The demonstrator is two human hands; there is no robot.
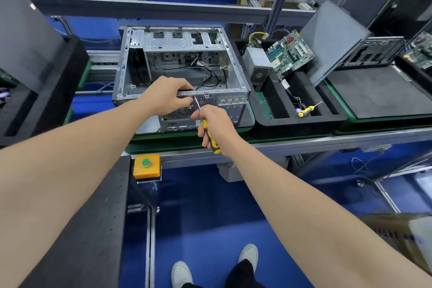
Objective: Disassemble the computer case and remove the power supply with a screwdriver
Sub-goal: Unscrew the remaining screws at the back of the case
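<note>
The case [233, 90] stood open-topped on the worktop [294, 141]. At its 3 o'clock a tray [268, 122] held the power supply [256, 63], a board [289, 54] and a spare driver [305, 110]. The left hand [166, 96], grip pinched, held the case's 6 o'clock rim. The right hand [217, 127], grip wrapped round the screwdriver [205, 124], had its tip at that rim.

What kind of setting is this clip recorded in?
Probably a factory line for taking desktop computers apart: an aluminium-framed bench, a foam-lined tray holding a removed power supply and motherboard, and a green push-button box at the bench edge.
</note>
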